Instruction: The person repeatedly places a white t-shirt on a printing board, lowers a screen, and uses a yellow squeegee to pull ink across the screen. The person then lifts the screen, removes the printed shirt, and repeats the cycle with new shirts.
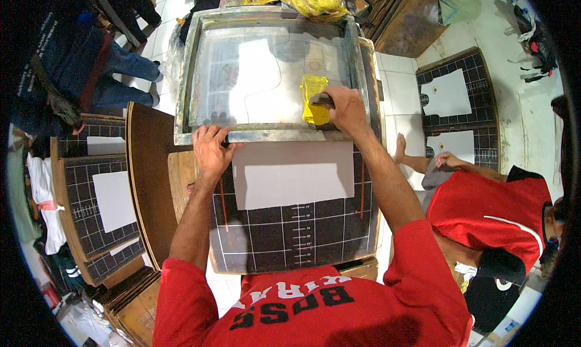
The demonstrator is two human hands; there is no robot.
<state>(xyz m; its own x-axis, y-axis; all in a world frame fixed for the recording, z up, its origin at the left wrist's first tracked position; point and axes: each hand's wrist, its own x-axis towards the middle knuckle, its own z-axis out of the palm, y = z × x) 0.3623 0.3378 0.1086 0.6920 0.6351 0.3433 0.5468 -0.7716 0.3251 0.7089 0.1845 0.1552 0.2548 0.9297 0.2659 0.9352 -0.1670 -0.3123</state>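
- A squeegee (314, 90), dark-handled and smeared yellow, is held in the right hand (347, 110), whose fingers are closed round the handle; its yellow part is located just left of that hand, over the pale mesh (287, 84).
- The metal-edged screen frame (275, 136) is gripped at its near rail by the left hand (212, 152), fingers bent over the edge.
- A white sheet (295, 180) is seen nearer the wearer, between both forearms, on a black gridded board (269, 235).
- Yellow plastic (302, 1) is heaped beyond both hands.
- A seated person in red (484, 217) is noted right of the right hand.
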